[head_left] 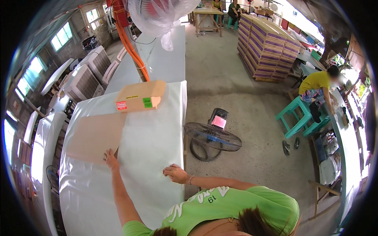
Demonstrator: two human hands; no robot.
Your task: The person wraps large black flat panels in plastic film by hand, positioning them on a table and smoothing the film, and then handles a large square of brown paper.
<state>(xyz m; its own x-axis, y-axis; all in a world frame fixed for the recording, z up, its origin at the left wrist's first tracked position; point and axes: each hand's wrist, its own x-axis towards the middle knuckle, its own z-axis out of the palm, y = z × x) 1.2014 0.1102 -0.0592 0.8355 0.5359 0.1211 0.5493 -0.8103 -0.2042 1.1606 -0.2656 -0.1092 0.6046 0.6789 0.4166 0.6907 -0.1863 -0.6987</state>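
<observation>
A flat brown cardboard sheet (96,135) lies on the white-covered table (151,129). My left hand (111,159) touches its near right corner, fingers apart and resting on the board. My right hand (176,174) is over the white cover near the table's right edge. Its fingers are curled in, and whether anything is inside them is hidden. Just beyond the sheet stands a brown cardboard box (139,97) with a red label and a green label on its near side.
A black fan (212,135) stands on the floor right of the table. A plastic-wrapped fan (161,15) and orange hoses (132,47) rise at the far end. Stacked cartons (267,47) are farther right. A person in yellow (315,84) sits on a green stool (295,114).
</observation>
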